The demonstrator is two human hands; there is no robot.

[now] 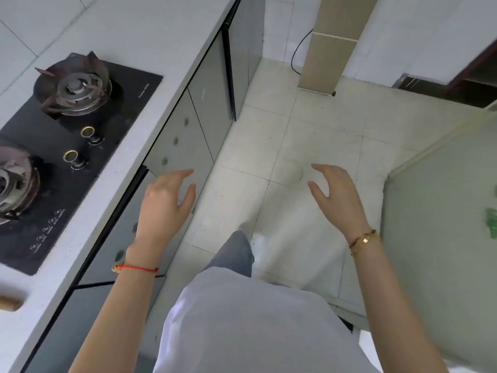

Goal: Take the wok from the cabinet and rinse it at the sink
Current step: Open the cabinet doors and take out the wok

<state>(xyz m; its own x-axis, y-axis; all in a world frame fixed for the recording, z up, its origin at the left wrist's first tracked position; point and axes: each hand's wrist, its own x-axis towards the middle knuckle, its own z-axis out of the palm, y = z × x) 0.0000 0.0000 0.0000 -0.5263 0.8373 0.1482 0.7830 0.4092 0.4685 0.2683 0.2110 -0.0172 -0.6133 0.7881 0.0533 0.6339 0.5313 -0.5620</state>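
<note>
No wok and no sink are in view. Grey cabinet doors [188,141] run under the counter on the left, all closed as far as I can see. My left hand [164,205] hovers in front of the cabinet doors, fingers apart, holding nothing; a red string is on its wrist. My right hand [338,195] is held out over the floor tiles to the right, fingers spread and empty, with a gold bracelet on its wrist.
A black two-burner gas hob [67,146] is set in the pale counter [150,49] at left. A beige pillar [330,41] with a black cable stands ahead. A frosted glass door [441,211] is at right. My leg and light shirt fill the bottom middle.
</note>
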